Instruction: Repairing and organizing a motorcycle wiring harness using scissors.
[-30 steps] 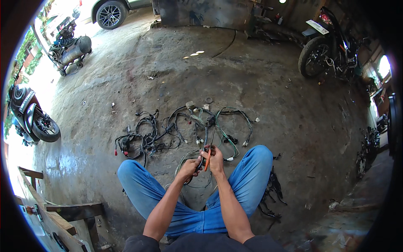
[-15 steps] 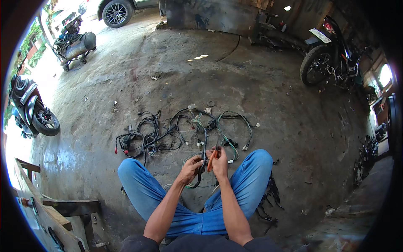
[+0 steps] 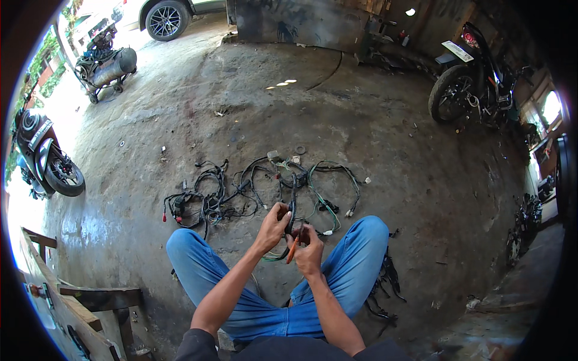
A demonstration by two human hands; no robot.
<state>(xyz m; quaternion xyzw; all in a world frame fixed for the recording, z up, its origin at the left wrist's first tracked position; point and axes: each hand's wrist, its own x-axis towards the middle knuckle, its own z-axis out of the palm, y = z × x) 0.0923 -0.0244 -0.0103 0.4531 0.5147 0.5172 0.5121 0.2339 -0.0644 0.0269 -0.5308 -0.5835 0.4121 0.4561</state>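
A black-sheathed wiring harness point(image 3: 293, 195) lies spread on the concrete in front of me, with a thick branch raised between my knees. My left hand point(image 3: 273, 225) grips this branch, thumb and fingers closed round it. Just right of it and lower, my right hand point(image 3: 309, 249) is closed on an orange-handled tool point(image 3: 292, 251), probably pliers; its jaws are hidden by fingers and cable. Green and dark loose wires point(image 3: 275, 257) hang below the branch. White connectors point(image 3: 328, 232) show at several wire ends.
A tangled harness section point(image 3: 205, 201) with red-tipped ends lies at left. Black cable scraps point(image 3: 388, 280) are beside my right knee. A wooden bench point(image 3: 99, 296) stands at lower left. Motorcycles point(image 3: 59, 165) and an air compressor point(image 3: 111, 66) are farther out; another motorcycle point(image 3: 460, 90) stands far right.
My left hand has moved up along the branch. My right hand has come down and left with the tool, whose handles now point lower left. The raised branch has shifted with them.
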